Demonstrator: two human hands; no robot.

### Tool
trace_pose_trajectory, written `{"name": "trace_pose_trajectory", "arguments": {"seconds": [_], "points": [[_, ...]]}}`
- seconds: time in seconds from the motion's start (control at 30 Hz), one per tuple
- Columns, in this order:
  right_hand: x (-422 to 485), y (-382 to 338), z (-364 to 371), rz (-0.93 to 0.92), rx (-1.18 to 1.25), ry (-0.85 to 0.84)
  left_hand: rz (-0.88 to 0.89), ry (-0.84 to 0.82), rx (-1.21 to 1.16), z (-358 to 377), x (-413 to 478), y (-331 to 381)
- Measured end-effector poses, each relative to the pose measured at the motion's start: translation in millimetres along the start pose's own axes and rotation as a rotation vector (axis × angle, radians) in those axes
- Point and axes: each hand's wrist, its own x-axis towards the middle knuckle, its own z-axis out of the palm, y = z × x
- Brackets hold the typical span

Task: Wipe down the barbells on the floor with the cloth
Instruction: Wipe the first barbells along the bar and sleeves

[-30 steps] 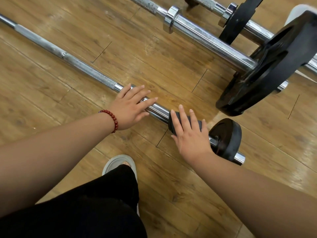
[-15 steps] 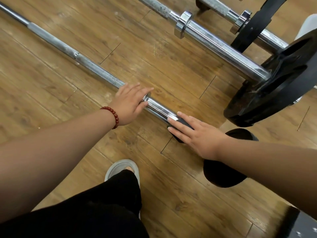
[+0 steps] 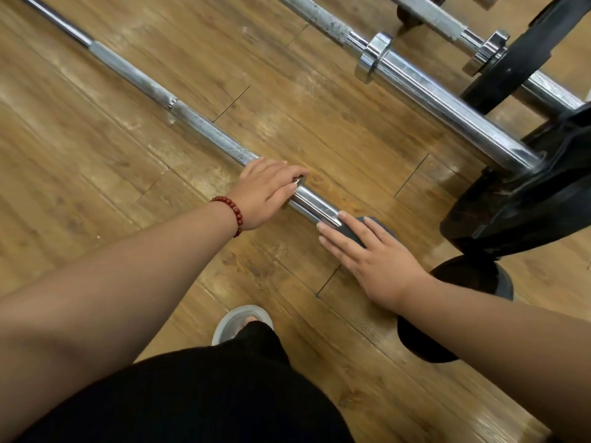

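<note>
Since about a second back, only the head view to go on, the main change is the right hand [image 3: 380, 260]. It was lying across the shiny sleeve [image 3: 315, 203] close to the small black plate [image 3: 473, 276], and now it's turned to point along the sleeve. It has also slid up toward the collar [image 3: 299, 180].

Its fingers [image 3: 348, 247] are straight and a bit spread, pressing flat on a dark grey pad that I'm pretty sure is the cloth [image 3: 353, 231]. So the cloth is sitting on the sleeve of the near barbell [image 3: 198, 123], under that palm, roughly between the plate and the collar.

The left hand [image 3: 268, 190], the one with the bead bracelet [image 3: 232, 212], changed too. Its fingers were fanned out flat over the bar before. Now they're bent over the bar right at the collar with the tips touching it, which looks like a steadying hold to stop it rolling on the floor [image 3: 96, 219].

My read is that a wipe stroke along the sleeve is underway and nearly at the collar. The long knurled shaft hasn't been reached, and neither has the second barbell [image 3: 447, 113] with the big black plate [image 3: 527, 199], so plenty is left to do.
</note>
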Motion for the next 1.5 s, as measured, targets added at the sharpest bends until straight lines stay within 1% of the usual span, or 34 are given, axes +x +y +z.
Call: {"name": "trace_pose_trajectory", "arguments": {"seconds": [0.03,0.13,0.23,0.3,0.37,0.4,0.47,0.5,0.57,0.73,0.83,0.9,0.97,1.03,1.07,1.13,1.17,1.27,1.37,1.43,1.5], "points": [[14.9,-3.4,-5.2,0.017,0.004,0.031,-0.007,0.002,-0.001,-2.2,1.5,0.0],[52.9,-10.8,-13.3,0.056,-0.002,0.032,-0.057,0.007,0.005,-8.2,5.8,-6.0],[50.6,-4.2,-10.9,0.049,0.029,0.067,-0.016,0.016,0.068,-7.0,8.1,-11.9],[32.0,0.9,-3.5,0.045,0.012,0.083,0.004,-0.009,0.085,-5.9,8.5,-13.6],[17.1,-0.7,-6.4,0.030,0.017,0.064,0.004,-0.021,0.101,-7.3,11.1,-14.3],[17.0,-1.0,-10.2,0.024,0.011,0.026,-0.004,-0.027,0.094,-8.3,11.6,-14.1],[25.2,-0.4,-14.0,0.009,-0.011,-0.128,-0.021,-0.023,0.063,-9.7,11.7,-12.6],[35.4,-0.4,-18.4,0.009,0.011,-0.135,-0.027,-0.020,0.042,-10.6,12.4,-11.7],[54.9,-1.3,-23.5,-0.015,0.057,-0.053,-0.042,-0.033,-0.003,-13.3,11.8,-10.0],[67.8,6.4,-5.2,0.033,0.114,0.064,-0.038,-0.039,-0.027,-15.3,14.8,-12.0],[61.5,14.3,6.1,-0.020,0.155,0.044,-0.024,0.003,-0.022,-8.8,19.6,-14.4],[53.9,16.8,5.3,0.014,0.245,0.060,-0.015,0.054,-0.010,-2.8,22.2,-17.0],[49.2,21.0,-0.5,0.052,0.318,0.031,-0.003,0.087,0.005,1.3,25.0,-18.0],[55.6,22.6,-12.3,0.104,0.425,-0.016,-0.029,0.103,0.006,4.0,26.9,-14.9],[63.5,22.6,-18.3,0.162,0.511,-0.032,-0.047,0.111,0.004,4.6,26.8,-12.0],[82.8,26.8,-27.9,0.306,0.709,-0.126,-0.069,0.125,-0.002,5.5,26.3,-6.8],[91.5,29.3,-29.0,0.347,0.802,-0.176,-0.078,0.125,-0.002,5.8,26.1,-5.5],[88.9,41.3,-22.6,0.340,0.994,-0.179,-0.094,0.127,-0.007,6.6,26.2,-5.5],[63.7,53.5,-20.0,0.354,1.191,-0.273,-0.091,0.166,-0.004,9.2,26.3,-5.6],[66.8,57.3,-22.6,0.396,1.263,-0.340,-0.095,0.189,-0.008,11.8,27.5,-4.0],[86.4,58.8,-31.5,0.477,1.343,-0.387,-0.113,0.197,0.000,13.3,28.1,-2.8]]}}
